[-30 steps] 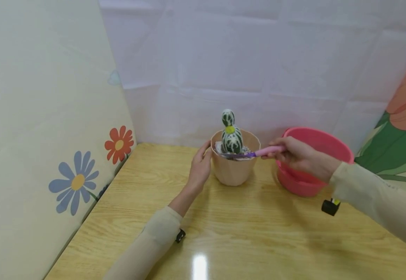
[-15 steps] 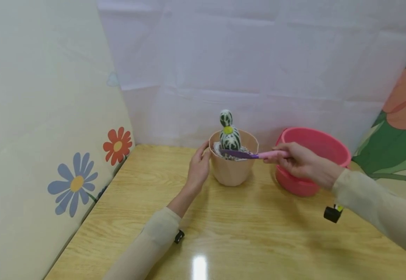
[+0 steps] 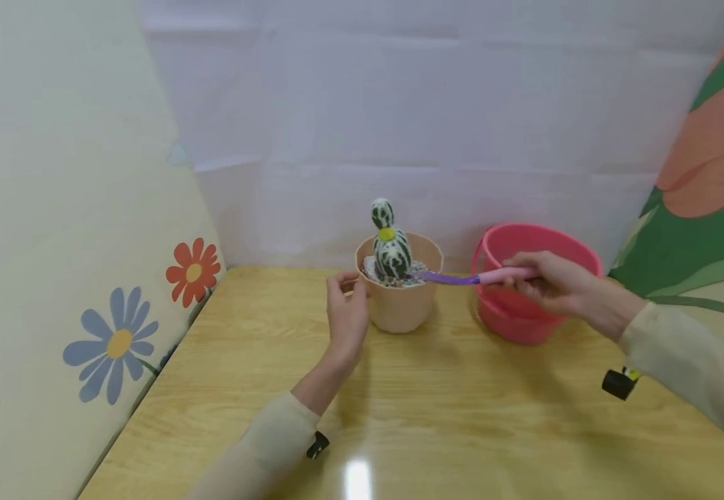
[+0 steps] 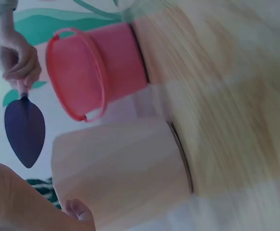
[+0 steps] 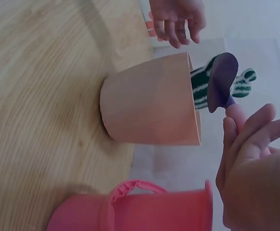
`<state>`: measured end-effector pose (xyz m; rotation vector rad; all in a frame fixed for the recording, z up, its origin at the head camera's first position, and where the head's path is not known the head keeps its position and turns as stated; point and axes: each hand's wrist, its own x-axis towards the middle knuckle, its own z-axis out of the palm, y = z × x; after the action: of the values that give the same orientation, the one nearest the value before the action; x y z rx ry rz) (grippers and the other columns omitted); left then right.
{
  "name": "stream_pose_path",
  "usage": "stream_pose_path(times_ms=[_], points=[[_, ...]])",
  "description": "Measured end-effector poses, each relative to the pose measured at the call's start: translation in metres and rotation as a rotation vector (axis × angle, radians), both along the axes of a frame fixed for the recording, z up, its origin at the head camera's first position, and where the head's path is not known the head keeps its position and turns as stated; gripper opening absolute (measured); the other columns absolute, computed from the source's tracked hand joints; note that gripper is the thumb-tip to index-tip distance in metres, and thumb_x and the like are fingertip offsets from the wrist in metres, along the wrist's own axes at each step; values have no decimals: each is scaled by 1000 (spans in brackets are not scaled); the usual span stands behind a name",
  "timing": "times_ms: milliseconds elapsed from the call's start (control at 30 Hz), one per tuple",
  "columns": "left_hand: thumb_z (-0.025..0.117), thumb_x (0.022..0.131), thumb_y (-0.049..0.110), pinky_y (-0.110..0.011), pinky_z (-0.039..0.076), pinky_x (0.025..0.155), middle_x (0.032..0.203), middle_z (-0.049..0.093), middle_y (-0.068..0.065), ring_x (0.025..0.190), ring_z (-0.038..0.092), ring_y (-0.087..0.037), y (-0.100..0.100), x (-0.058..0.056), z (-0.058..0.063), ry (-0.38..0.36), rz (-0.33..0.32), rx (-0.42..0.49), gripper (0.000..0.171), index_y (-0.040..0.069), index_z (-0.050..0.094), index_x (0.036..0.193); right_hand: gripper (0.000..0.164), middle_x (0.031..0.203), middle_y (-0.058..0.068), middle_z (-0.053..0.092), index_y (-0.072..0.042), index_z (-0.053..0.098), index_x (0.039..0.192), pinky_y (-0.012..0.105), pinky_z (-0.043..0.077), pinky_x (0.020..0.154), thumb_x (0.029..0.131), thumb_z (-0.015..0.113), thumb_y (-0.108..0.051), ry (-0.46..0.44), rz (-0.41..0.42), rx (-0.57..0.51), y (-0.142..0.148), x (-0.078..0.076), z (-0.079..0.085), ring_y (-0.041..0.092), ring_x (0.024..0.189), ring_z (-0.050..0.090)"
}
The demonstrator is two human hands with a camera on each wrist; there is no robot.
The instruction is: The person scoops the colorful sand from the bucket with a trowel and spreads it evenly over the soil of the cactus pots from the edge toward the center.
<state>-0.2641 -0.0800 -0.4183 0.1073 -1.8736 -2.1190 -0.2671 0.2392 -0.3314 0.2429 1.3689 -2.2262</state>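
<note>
A peach plant pot (image 3: 401,309) stands upright on the table, with a green-and-white striped cactus (image 3: 393,255) rising from pale gravel inside. The cactus has a yellow band and leans slightly left. My right hand (image 3: 552,281) grips the pink handle of a small trowel (image 3: 451,279). The trowel's purple blade (image 5: 221,79) hangs beside the cactus above the pot's rim, with no load visible on it in the left wrist view. At the pot's left side is my left hand (image 3: 347,312), fingers loosely bent; the right wrist view shows a gap between this hand (image 5: 179,21) and the pot.
A pinkish-red bucket (image 3: 518,316) with a handle stands right of the pot, below my right forearm. Behind them hangs a creased white sheet (image 3: 337,104). Flower-patterned panels border the wooden table (image 3: 430,410) on the left and right.
My left hand has let go of the pot's rim, its fingers now bent beside it. The trowel has shifted right, away from the pot's middle. The head view has turned a little right.
</note>
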Motion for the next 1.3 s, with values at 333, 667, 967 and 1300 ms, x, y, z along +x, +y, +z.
stream_pose_path(times_ms=[333, 667, 967, 1300], points=[[50, 97, 7, -40, 50, 86, 114, 51, -12, 97, 57, -25, 14, 17, 6, -34, -88, 43, 31, 2, 50, 128, 38, 100, 20, 74, 6, 75, 103, 14, 49, 52, 109, 44, -15, 88, 15, -18, 35, 14, 7, 13, 65, 68], [55, 97, 4, -37, 52, 83, 114, 55, -12, 96, 60, -26, 30, 24, -8, 67, -128, -9, 22, 2, 56, 119, 24, 101, 20, 74, 3, 69, 98, 16, 51, 54, 107, 52, -10, 180, -47, 1, 65, 23, 9, 14, 65, 67], [58, 99, 4, -39, 55, 87, 111, 60, -16, 101, 63, -32, 48, 24, -3, 92, -288, 10, 23, -3, 58, 121, 32, 113, 15, 73, -8, 56, 137, 16, 43, 54, 107, 55, -19, 256, -89, 57, 90, 19, 13, 11, 70, 60], [60, 100, 8, -36, 55, 90, 113, 64, -17, 104, 64, -35, 79, 16, 10, 77, -482, 6, 30, -2, 58, 128, 11, 109, 16, 74, 0, 71, 101, 18, 57, 70, 102, 63, -9, 212, -249, 73, 108, 11, 19, 14, 78, 70]])
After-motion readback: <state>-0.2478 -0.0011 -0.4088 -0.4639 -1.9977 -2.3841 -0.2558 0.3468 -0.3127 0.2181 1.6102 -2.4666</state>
